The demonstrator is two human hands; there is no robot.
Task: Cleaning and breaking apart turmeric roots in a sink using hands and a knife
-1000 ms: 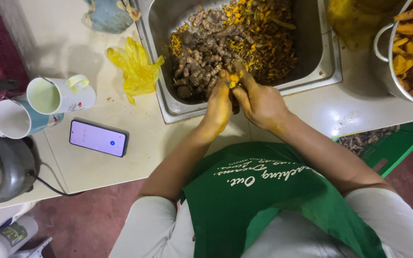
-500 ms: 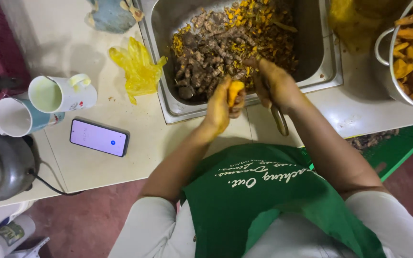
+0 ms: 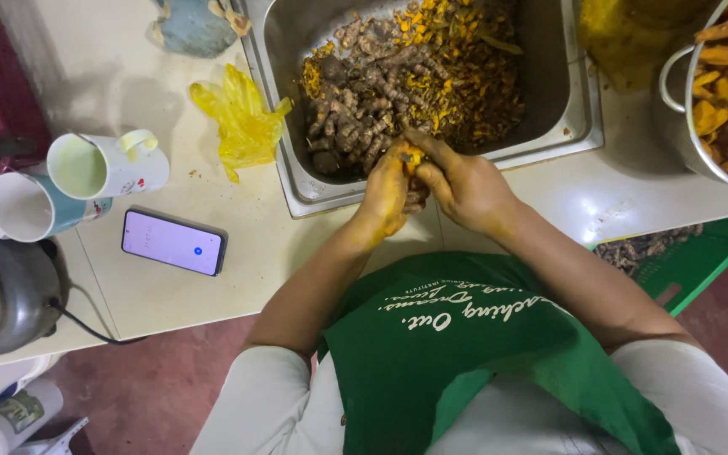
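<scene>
Head view: looking straight down, both hands meet at the near edge of a metal tray.
Tabletop (image 3: pixel 212 278): pale cream surface, carries pretty much everything here.
Tray (image 3: pixel 579 93): big rectangular steel pan, sits at the top middle, loaded with brown unpeeled roots and orange peelings.
Unpeeled roots (image 3: pixel 355 126): knobbly brown heap on the tray's left half.
Peelings (image 3: pixel 457 59): orange-yellow scraps spread across the middle and right of the tray.
Pot (image 3: pixel 701 93): round metal one at the far right edge, full of peeled orange pieces, just beside the tray.
Green crate (image 3: pixel 676 261): down low on the right, below the tabletop edge, with some dark scraps in it.
Grey appliance (image 3: pixel 2 286): roundish metal thing at the left edge, with a black cord trailing off it.
Mugs (image 3: pixel 107 164): two lying on their sides at the left, a white one and a blue-and-white one, touching each other.
Yellow glove (image 3: pixel 242 122): crumpled plastic, just left of the tray.
Phone (image 3: pixel 173 242): screen lit, flat on the tabletop, below the mugs.
Left hand (image 3: pixel 385 190): stained yellow, grip clamped on a small orange root piece over the tray's near rim.
Right hand (image 3: pixel 465 185): also stained, fingers pressed on the same piece; can't tell if there's a tool in it.
Root piece (image 3: pixel 413 157): tiny bright orange bit, pinched between both hands.
</scene>
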